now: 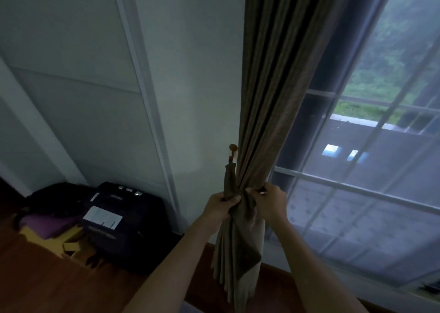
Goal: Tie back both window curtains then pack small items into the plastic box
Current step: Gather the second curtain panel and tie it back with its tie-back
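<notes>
Tieback half-wrapped, curtain bunched beside the wall hook

Your left hand [220,205] and right hand [267,199] both pinch the tieback [229,184] around the gathered curtain [269,112]; slacken either and it may slide off the hook [233,148].

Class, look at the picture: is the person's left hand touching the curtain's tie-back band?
Touching. The head view shows the left hand closed around the tie-back band beside the gathered curtain, fingers wrapped over the fabric with no gap.
</notes>
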Available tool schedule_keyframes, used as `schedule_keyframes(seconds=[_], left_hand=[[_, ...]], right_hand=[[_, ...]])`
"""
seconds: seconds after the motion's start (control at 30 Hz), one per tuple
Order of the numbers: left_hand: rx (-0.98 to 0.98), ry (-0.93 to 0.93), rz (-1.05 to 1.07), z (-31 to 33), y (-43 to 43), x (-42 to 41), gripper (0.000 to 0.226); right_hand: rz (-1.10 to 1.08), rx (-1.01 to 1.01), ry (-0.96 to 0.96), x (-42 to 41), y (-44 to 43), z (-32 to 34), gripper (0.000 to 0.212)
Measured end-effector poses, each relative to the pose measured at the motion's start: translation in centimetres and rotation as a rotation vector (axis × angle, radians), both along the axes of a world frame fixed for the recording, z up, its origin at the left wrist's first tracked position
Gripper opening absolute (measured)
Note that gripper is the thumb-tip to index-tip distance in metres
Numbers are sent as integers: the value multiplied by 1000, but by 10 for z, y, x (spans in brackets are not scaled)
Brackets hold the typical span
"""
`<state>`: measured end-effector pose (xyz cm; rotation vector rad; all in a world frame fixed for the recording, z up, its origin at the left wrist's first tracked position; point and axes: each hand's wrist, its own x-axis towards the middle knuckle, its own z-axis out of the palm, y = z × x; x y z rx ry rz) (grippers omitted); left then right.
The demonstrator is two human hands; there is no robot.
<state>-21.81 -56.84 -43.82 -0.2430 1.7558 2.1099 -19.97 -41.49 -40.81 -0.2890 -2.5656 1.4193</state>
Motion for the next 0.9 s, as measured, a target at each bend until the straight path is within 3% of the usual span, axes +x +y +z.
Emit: schedule_keyframes(seconds=[0.1, 0.17, 0.23, 0.3, 0.47, 0.6, 0.77, 0.9], left_hand=[[-327, 157, 35, -5, 8, -3, 56], [-565, 412, 110, -5, 9, -6, 62], [-625, 636, 77, -1, 7, -12, 71], [-594, 711, -81, 0, 4, -24, 77], [-533, 606, -346, 12, 2, -38, 82], [-529, 448, -475, 19, 7, -47, 70], [-571, 393, -546, 31, 15, -53, 57], [-586, 324, -537, 36, 21, -53, 63]], right_hand=[[42, -14, -9, 3, 4, -1, 19], [48, 14, -25, 4, 6, 1, 15], [64, 72, -60, 3, 10, 4, 13], [96, 91, -101, 1, 15, 7, 16], [195, -75, -180, -7, 28, 6, 14], [227, -463, -273, -11, 32, 8, 42], [-26, -1176, -387, -10, 38, -21, 30], [-179, -1284, -303, -3, 36, -33, 23]])
